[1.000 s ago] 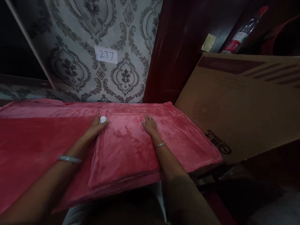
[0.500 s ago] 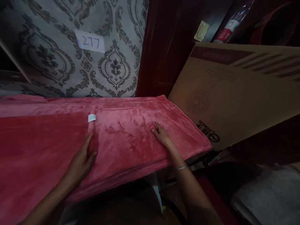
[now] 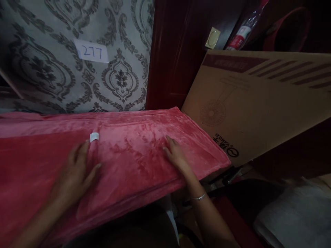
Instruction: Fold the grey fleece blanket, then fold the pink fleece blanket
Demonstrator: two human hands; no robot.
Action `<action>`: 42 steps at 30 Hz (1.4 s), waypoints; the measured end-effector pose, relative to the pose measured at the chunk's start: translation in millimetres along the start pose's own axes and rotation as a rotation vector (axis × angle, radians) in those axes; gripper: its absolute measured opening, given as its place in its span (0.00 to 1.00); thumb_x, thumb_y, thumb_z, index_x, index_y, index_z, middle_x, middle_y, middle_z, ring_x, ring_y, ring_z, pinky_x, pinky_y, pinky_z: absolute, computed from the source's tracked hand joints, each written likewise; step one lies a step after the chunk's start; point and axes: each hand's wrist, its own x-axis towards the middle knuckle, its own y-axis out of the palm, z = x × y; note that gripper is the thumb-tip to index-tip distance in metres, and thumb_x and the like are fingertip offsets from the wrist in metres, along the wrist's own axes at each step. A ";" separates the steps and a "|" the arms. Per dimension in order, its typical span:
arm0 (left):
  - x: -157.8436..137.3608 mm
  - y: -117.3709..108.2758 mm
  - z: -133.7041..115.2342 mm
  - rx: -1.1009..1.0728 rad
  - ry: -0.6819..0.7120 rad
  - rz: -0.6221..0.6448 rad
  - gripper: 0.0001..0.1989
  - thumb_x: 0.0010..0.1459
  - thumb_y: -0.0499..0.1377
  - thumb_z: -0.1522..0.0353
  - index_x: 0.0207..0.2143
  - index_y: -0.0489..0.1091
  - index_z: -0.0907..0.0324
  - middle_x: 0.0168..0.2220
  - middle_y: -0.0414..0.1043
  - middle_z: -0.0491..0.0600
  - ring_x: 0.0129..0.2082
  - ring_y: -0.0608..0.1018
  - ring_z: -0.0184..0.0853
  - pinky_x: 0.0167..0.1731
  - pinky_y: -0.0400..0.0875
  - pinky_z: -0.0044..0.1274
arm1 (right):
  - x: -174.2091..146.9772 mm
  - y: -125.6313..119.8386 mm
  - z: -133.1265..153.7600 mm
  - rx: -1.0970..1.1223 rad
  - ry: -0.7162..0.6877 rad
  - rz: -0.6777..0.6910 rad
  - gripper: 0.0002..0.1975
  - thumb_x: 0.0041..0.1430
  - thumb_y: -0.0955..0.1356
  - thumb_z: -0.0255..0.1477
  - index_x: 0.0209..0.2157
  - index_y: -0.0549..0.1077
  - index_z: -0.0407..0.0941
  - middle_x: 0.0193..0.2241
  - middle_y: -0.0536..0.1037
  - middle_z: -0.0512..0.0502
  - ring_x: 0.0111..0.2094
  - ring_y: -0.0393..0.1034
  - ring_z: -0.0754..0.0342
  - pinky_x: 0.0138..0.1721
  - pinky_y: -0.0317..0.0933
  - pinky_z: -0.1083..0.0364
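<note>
A plush pink-red blanket (image 3: 134, 151) lies spread in layers, with one folded flap ending near a small white tag (image 3: 94, 137). My left hand (image 3: 74, 172) is over the blanket just below the tag, slightly blurred, thumb and fingers apart. It holds nothing that I can see. Farther right, my right hand (image 3: 176, 153) rests on the blanket's folded part with fingers stretched out. A thin bracelet (image 3: 199, 197) circles the right wrist.
A large cardboard box (image 3: 258, 103) leans at the right, close to the blanket's corner. Behind stand a patterned wall with a paper marked 277 (image 3: 91, 51) and a dark red wooden panel (image 3: 173, 51). A plastic bottle (image 3: 241, 34) is behind the box. Grey fabric (image 3: 294, 213) lies lower right.
My left hand has shifted left and its fingers have spread apart. My right hand stays at nearly the same spot on the blanket. The whole view has moved slightly.
</note>
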 end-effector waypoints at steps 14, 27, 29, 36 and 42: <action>41.6 88.4 -69.8 0.295 0.197 0.343 0.34 0.62 0.52 0.53 0.68 0.58 0.56 0.71 0.47 0.63 0.71 0.49 0.57 0.65 0.45 0.54 | 112.6 43.6 59.7 -0.136 0.030 0.149 0.30 0.71 0.57 0.41 0.70 0.54 0.46 0.72 0.47 0.42 0.72 0.39 0.45 0.68 0.39 0.39; 34.2 95.1 -61.8 0.312 0.278 0.280 0.32 0.64 0.51 0.53 0.67 0.59 0.54 0.70 0.51 0.60 0.69 0.54 0.59 0.63 0.51 0.55 | 114.3 63.6 41.3 -0.099 0.014 0.116 0.31 0.71 0.56 0.42 0.70 0.52 0.45 0.72 0.45 0.44 0.72 0.36 0.45 0.68 0.38 0.37; 33.7 93.5 -63.1 0.307 0.270 0.288 0.32 0.64 0.51 0.54 0.67 0.59 0.54 0.70 0.51 0.60 0.69 0.54 0.58 0.63 0.51 0.55 | 113.7 64.2 40.5 -0.109 0.013 0.119 0.31 0.71 0.56 0.42 0.70 0.51 0.45 0.72 0.44 0.44 0.72 0.36 0.45 0.68 0.39 0.37; 28.2 82.7 -55.8 0.320 0.220 0.305 0.34 0.64 0.51 0.50 0.68 0.58 0.54 0.70 0.49 0.62 0.70 0.53 0.58 0.64 0.48 0.53 | 110.2 63.8 40.4 -0.126 0.005 0.123 0.31 0.71 0.56 0.41 0.70 0.52 0.46 0.72 0.45 0.42 0.72 0.37 0.45 0.67 0.40 0.36; 6.4 69.5 -13.6 0.340 0.226 0.283 0.35 0.63 0.48 0.49 0.67 0.60 0.56 0.70 0.51 0.62 0.70 0.53 0.54 0.66 0.48 0.47 | 109.4 64.3 39.4 -0.139 0.015 0.131 0.31 0.71 0.55 0.42 0.70 0.52 0.46 0.72 0.45 0.43 0.72 0.36 0.45 0.67 0.40 0.37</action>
